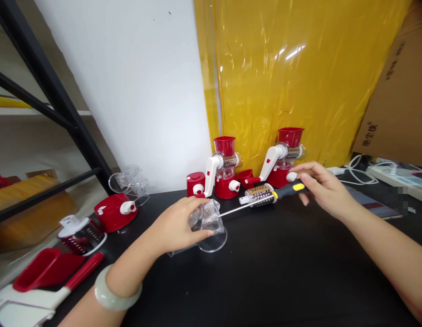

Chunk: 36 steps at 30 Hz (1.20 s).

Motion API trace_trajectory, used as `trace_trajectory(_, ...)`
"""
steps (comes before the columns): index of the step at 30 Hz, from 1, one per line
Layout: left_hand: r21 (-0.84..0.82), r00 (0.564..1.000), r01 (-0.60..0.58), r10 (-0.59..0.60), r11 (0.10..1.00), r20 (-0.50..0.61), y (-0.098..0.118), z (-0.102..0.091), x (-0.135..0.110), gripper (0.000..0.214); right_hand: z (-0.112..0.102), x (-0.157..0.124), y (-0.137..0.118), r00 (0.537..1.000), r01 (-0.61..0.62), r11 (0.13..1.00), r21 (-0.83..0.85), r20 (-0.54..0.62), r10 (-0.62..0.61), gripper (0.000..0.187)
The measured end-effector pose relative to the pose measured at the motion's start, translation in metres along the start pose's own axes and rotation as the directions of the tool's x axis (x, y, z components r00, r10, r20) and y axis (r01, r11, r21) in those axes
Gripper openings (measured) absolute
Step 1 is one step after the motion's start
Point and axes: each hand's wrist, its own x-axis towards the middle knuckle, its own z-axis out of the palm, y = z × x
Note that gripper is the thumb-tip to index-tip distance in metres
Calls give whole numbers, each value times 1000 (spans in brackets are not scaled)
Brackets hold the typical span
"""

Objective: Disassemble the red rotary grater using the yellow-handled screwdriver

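Note:
My left hand (175,226) is closed around a clear plastic grater housing (213,243) lying on the black table (252,281). In my right hand (323,188) is a screwdriver (288,189) with a black and yellow handle, held near the handle's end. Its thin metal shaft slants left and down, with the tip at the clear housing; whether it sits in a screw or hole I cannot tell. Just behind the shaft lies a metal grater drum (258,194) with a white end. My left fingers cover part of the housing.
Two red and white rotary graters (225,175) (282,175) stand at the back, with a small red part (195,183) beside them. At left are a red base (114,213), another drum (82,236), a red hopper (44,270) and a clear housing (129,181). White cables (359,175) lie back right.

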Motion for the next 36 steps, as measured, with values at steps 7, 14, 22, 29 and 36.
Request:
trace_trajectory(7, 8, 1000, -1, 1, 1000, 7, 2, -1, 1, 70, 3, -1, -6, 998, -60, 976, 208, 22, 57, 28)
trace_trajectory(14, 10, 1000, -13, 14, 1000, -13, 1, 0, 1, 69, 0, 0, -11, 995, -51, 968, 247, 93, 29, 27)
trace_trajectory(22, 10, 1000, 0, 0, 1000, 5, 4, -3, 1, 68, 8, 4, 5, 995, -93, 994, 49, 33, 91, 41)
trace_trajectory(29, 17, 1000, -7, 7, 1000, -6, 5, -3, 1, 68, 4, 3, -6, 997, -74, 940, 332, 51, 61, 47)
trace_trajectory(36, 13, 1000, -9, 9, 1000, -6, 5, -3, 1, 68, 5, 3, -1, 998, -18, 995, 101, -58, 24, 40)
